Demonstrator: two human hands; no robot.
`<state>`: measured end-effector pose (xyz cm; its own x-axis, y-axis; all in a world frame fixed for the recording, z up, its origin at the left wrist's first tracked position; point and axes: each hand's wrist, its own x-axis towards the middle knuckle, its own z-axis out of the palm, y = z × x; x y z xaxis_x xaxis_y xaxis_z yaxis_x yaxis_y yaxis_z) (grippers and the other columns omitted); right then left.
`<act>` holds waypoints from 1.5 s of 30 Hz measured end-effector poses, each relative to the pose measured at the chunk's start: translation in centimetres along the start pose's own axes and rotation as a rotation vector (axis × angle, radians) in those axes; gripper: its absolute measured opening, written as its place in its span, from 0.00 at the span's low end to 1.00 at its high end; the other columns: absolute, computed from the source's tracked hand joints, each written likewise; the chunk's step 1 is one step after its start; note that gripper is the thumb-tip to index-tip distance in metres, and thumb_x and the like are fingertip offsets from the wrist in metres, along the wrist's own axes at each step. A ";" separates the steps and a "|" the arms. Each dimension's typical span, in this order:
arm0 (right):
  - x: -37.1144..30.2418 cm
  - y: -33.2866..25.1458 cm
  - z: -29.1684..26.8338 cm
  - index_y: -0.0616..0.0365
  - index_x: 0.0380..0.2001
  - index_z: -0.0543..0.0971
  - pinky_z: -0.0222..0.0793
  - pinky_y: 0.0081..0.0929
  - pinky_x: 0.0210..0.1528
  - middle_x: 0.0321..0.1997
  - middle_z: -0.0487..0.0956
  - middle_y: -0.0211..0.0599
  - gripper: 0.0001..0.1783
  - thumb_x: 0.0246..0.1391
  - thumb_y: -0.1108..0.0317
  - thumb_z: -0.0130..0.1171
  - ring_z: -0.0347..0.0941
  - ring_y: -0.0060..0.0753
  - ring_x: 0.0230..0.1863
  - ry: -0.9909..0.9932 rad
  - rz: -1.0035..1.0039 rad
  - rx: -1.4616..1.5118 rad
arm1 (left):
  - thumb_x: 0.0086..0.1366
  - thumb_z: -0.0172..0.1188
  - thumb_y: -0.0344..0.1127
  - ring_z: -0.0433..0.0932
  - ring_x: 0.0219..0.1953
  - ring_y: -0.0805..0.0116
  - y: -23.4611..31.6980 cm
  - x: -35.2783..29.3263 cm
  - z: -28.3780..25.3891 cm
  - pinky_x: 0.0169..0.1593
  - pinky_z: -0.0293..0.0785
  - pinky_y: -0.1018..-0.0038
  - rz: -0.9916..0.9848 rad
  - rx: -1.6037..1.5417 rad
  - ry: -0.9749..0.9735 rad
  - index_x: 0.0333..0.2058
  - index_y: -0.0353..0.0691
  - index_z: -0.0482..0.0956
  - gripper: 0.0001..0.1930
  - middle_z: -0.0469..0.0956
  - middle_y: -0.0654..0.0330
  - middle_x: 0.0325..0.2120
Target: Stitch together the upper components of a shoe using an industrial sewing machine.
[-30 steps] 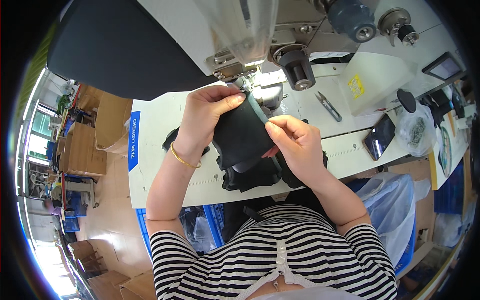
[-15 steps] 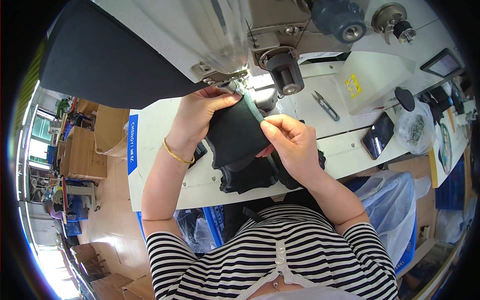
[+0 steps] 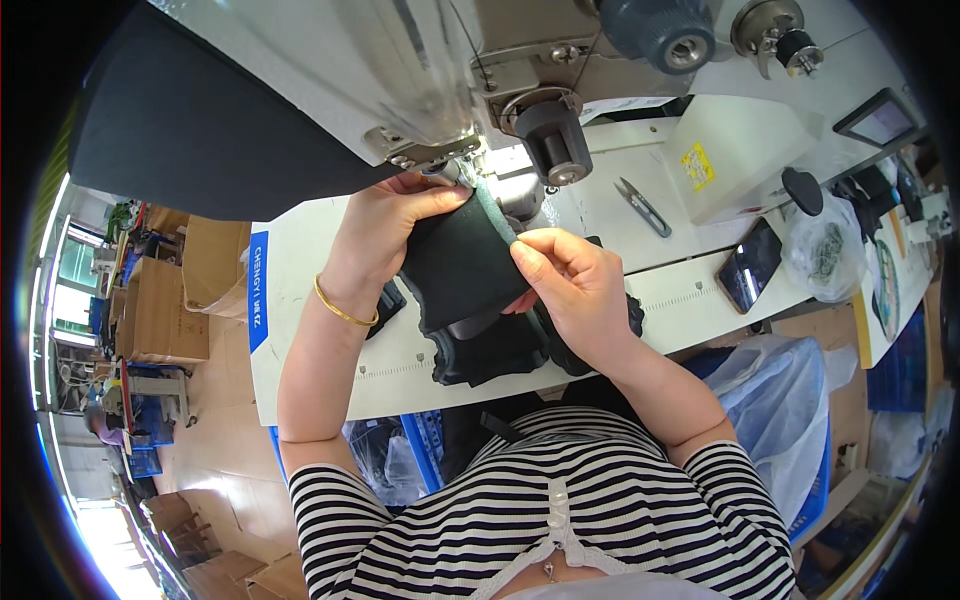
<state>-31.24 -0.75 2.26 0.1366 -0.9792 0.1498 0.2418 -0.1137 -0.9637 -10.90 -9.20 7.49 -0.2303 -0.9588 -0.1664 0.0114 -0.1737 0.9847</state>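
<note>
A black fabric piece [image 3: 458, 262] with a grey-green edge strip [image 3: 495, 215] lies under the head of a sewing machine [image 3: 430, 60]. My left hand [image 3: 385, 220] pinches the fabric's upper left part, close by the lit needle area, whose needle I cannot make out. With thumb and forefinger, my right hand [image 3: 570, 285] grips the strip's lower end at the fabric's right corner. More dark fabric pieces [image 3: 490, 352] hang in folds below, at the table's front edge. A gold bangle [image 3: 345, 303] circles my left wrist.
Thread snips [image 3: 642, 207] and a phone [image 3: 750, 265] lie on the white table [image 3: 310, 345] to the right. Beyond them sits a clear plastic bag [image 3: 826, 258]. Blue crates [image 3: 425, 450] stand below the table. Cardboard boxes [image 3: 165, 310] are on the left.
The whole view has shifted slightly, so the machine and table sit a little further left. Both hands keep their hold on the fabric, with no clear movement along it.
</note>
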 end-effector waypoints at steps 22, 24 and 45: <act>-0.7 -0.2 -0.4 0.66 0.39 0.79 0.75 0.17 0.31 0.26 0.81 0.33 0.10 0.65 0.69 0.55 0.82 0.21 0.28 -0.074 0.127 0.069 | 0.58 0.69 0.25 0.78 0.41 0.75 1.3 0.1 -0.3 0.51 0.72 0.77 0.023 0.198 -0.116 0.41 0.35 0.80 0.13 0.82 0.61 0.37; -0.9 -0.3 -0.2 0.67 0.40 0.79 0.76 0.17 0.32 0.27 0.81 0.34 0.11 0.66 0.69 0.54 0.81 0.22 0.29 -0.077 0.082 0.006 | 0.57 0.70 0.25 0.78 0.41 0.75 1.2 0.4 -0.8 0.51 0.72 0.77 -0.011 0.152 -0.179 0.41 0.37 0.81 0.13 0.82 0.62 0.38; 0.8 -0.4 0.7 0.69 0.42 0.79 0.77 0.18 0.32 0.28 0.81 0.36 0.12 0.66 0.69 0.54 0.82 0.24 0.28 -0.042 0.037 -0.048 | 0.53 0.69 0.22 0.80 0.40 0.68 0.7 3.7 -2.6 0.46 0.79 0.73 -0.035 0.106 -0.085 0.46 0.37 0.81 0.20 0.82 0.60 0.39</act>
<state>-30.56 -1.40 2.96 0.1846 -0.9752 0.1220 0.1897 -0.0865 -0.9780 -9.22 -13.44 7.40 -0.3101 -0.9294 -0.2000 -0.0997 -0.1774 0.9791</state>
